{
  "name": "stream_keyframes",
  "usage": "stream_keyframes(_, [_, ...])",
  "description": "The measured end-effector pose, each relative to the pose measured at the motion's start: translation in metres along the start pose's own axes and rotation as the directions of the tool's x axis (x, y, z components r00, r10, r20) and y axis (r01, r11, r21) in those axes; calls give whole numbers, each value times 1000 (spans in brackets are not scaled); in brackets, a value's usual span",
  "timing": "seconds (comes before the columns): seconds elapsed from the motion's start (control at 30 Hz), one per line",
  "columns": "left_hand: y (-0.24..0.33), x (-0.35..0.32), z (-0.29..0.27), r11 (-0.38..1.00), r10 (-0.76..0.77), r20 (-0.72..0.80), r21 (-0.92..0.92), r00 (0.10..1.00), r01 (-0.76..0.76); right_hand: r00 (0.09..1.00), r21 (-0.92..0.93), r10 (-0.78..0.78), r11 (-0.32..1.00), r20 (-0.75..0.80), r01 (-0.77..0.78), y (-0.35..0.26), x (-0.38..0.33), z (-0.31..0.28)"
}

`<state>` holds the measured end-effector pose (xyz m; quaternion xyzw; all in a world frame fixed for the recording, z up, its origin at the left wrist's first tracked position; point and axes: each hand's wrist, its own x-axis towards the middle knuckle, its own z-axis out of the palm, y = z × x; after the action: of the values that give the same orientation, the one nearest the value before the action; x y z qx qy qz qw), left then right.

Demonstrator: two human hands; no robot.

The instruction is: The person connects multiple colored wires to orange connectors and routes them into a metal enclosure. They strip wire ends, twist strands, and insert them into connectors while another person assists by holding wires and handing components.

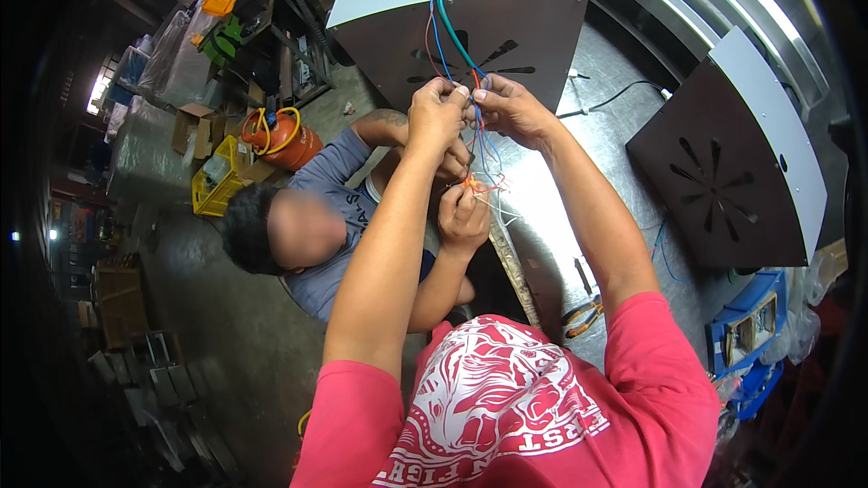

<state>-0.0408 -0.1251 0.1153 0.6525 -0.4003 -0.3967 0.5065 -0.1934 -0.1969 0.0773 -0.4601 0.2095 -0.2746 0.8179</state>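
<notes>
Both hands (left hand (438,111), right hand (508,108)) pinch coloured wires (449,36) with closed fingers.

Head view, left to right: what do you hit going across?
Yellow crate → orange gas cylinder → left hand → right hand, both on the coloured wires → pliers → right-hand dark panel
</notes>
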Motion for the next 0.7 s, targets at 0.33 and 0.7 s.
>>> stream_keyframes(0.33, [3,-1,-2,999,52,-13,-4,999,-52,998,15,-4,1000,66,3,-5,-1,-3])
stream_keyframes(0.7, [17,-13,-1,999,-17,8,51,1000,16,1000,-8,-6,1000,26,6,-5,-4,-3])
